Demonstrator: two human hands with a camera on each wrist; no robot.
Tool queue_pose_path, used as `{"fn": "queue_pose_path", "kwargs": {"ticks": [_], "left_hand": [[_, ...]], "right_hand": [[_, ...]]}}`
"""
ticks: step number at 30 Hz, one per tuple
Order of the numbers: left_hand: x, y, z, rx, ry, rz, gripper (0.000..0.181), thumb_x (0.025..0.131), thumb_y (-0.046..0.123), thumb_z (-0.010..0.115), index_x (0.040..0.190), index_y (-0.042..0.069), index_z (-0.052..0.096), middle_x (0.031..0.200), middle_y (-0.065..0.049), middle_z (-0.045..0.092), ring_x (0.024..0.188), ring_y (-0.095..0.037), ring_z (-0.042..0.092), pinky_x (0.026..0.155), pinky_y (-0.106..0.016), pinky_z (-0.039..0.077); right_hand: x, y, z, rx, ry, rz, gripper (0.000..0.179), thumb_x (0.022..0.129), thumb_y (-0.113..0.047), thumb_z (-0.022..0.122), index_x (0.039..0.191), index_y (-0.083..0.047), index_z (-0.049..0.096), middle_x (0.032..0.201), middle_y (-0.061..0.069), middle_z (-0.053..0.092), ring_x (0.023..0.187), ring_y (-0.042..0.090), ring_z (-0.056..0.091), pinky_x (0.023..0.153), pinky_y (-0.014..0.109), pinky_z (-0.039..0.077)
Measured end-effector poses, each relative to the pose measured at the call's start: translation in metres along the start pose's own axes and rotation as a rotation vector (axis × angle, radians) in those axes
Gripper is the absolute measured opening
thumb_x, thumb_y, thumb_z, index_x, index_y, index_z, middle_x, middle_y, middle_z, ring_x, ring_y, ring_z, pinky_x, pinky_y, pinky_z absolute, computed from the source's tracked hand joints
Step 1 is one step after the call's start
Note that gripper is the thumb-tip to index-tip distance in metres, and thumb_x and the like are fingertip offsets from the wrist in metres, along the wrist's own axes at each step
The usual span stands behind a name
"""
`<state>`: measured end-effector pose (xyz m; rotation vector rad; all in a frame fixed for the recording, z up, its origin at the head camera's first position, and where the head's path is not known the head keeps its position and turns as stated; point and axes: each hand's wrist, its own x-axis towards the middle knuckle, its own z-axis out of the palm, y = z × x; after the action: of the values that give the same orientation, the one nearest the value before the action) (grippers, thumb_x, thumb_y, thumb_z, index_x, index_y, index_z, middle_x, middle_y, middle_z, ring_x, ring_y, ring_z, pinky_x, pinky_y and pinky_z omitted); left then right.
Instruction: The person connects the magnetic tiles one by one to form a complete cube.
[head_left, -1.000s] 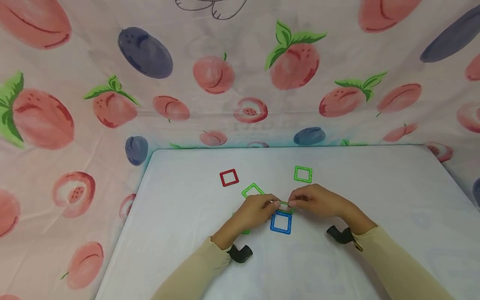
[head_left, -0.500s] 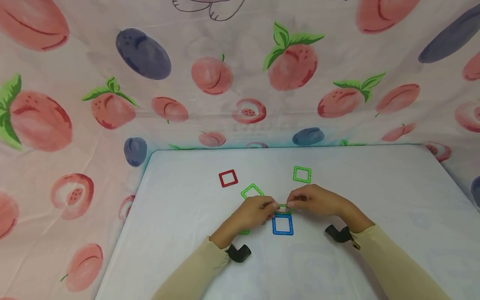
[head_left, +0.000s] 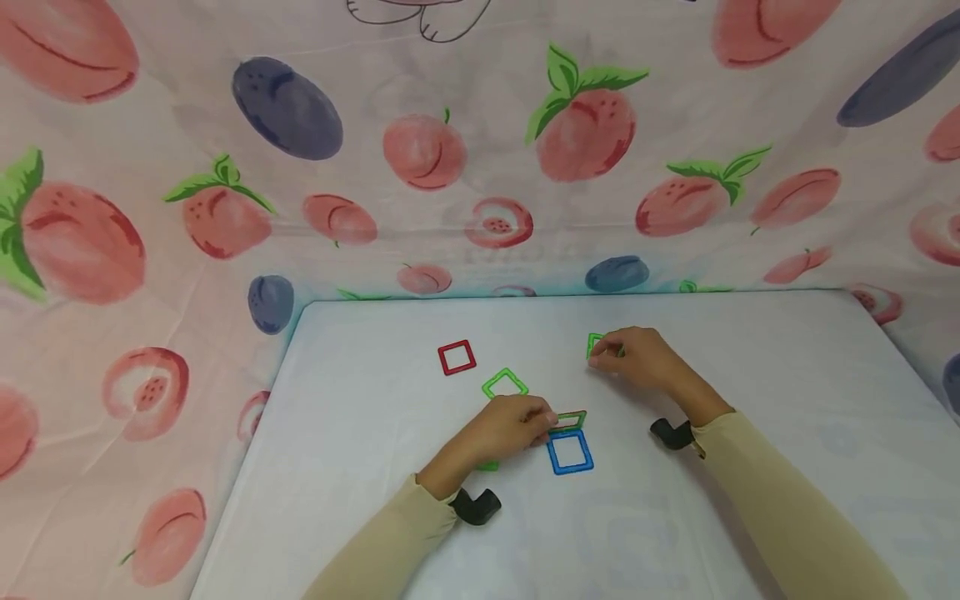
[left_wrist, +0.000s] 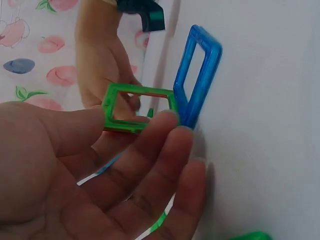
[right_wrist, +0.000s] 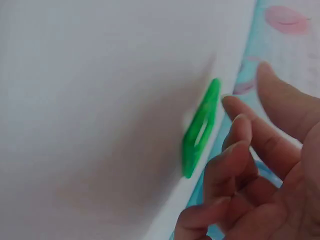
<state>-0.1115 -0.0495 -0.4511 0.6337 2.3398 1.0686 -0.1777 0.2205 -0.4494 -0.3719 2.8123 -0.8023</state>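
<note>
My left hand (head_left: 506,429) pinches a green square magnetic tile (left_wrist: 145,90) between thumb and fingertips. A reddish edge shows along the underside of this tile. Joined at its near edge, a blue square magnetic tile (head_left: 553,454) slants away from it, as the left wrist view shows. At the back right, my right hand (head_left: 641,357) hovers over another green square tile (right_wrist: 190,160), partly covering it in the head view. From the right wrist, its fingers look loosely bent and apart from that tile, which lies on the table.
A red square tile (head_left: 442,361) lies at the back left of the white table (head_left: 360,400). One green tile (head_left: 495,378) sits just beyond my left hand, and another green piece (head_left: 487,466) peeks out under the left wrist. Fruit-printed cloth (head_left: 495,150) hangs behind.
My right hand has let go of the held green tile and moved back and right to the far green tile. The left hand keeps its pinch; the blue tile has swung slightly right.
</note>
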Motion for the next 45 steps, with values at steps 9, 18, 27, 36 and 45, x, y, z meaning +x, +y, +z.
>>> {"fn": "queue_pose_path", "kwargs": {"ticks": [9, 18, 27, 36, 45], "left_hand": [[-0.003, 0.003, 0.003, 0.034, -0.033, 0.038, 0.023, 0.104, 0.030, 0.060, 0.096, 0.013, 0.073, 0.074, 0.006, 0.068, 0.065, -0.004, 0.054, 0.061, -0.020, 0.041], [-0.010, 0.009, 0.001, 0.002, -0.103, 0.028, 0.023, 0.103, 0.029, 0.063, 0.089, 0.012, 0.070, 0.077, 0.003, 0.073, 0.069, -0.004, 0.062, 0.064, -0.020, 0.046], [-0.013, 0.012, 0.001, -0.040, -0.135, -0.018, 0.023, 0.101, 0.029, 0.065, 0.087, 0.011, 0.070, 0.077, 0.003, 0.075, 0.072, -0.010, 0.069, 0.066, -0.021, 0.046], [-0.012, 0.010, 0.000, -0.074, -0.152, -0.033, 0.024, 0.101, 0.031, 0.065, 0.088, 0.011, 0.069, 0.079, 0.001, 0.076, 0.074, -0.012, 0.071, 0.065, -0.021, 0.046], [-0.011, 0.009, 0.001, -0.096, -0.156, -0.034, 0.025, 0.101, 0.032, 0.064, 0.089, 0.011, 0.069, 0.080, 0.001, 0.077, 0.075, -0.012, 0.072, 0.066, -0.021, 0.047]], "right_hand": [[0.010, 0.005, -0.003, -0.071, -0.036, 0.096, 0.024, 0.087, -0.027, 0.081, 0.095, -0.006, 0.075, 0.083, 0.005, 0.065, 0.080, 0.021, 0.056, 0.070, 0.034, 0.046], [0.004, 0.001, 0.004, -0.152, -0.120, 0.126, 0.020, 0.093, -0.028, 0.075, 0.085, -0.010, 0.071, 0.078, 0.002, 0.063, 0.076, 0.019, 0.055, 0.066, 0.032, 0.045], [-0.018, -0.022, 0.006, -0.166, -0.107, 0.040, 0.021, 0.096, -0.027, 0.072, 0.082, -0.011, 0.069, 0.075, 0.001, 0.060, 0.070, 0.016, 0.052, 0.062, 0.030, 0.042], [-0.032, -0.040, -0.001, -0.111, -0.128, -0.086, 0.017, 0.098, -0.025, 0.070, 0.090, -0.011, 0.074, 0.078, -0.003, 0.065, 0.072, 0.012, 0.052, 0.065, 0.029, 0.045], [-0.040, -0.056, 0.000, -0.065, -0.183, -0.102, 0.014, 0.097, -0.023, 0.070, 0.091, -0.011, 0.073, 0.077, -0.004, 0.063, 0.069, 0.011, 0.051, 0.063, 0.027, 0.044]]}}
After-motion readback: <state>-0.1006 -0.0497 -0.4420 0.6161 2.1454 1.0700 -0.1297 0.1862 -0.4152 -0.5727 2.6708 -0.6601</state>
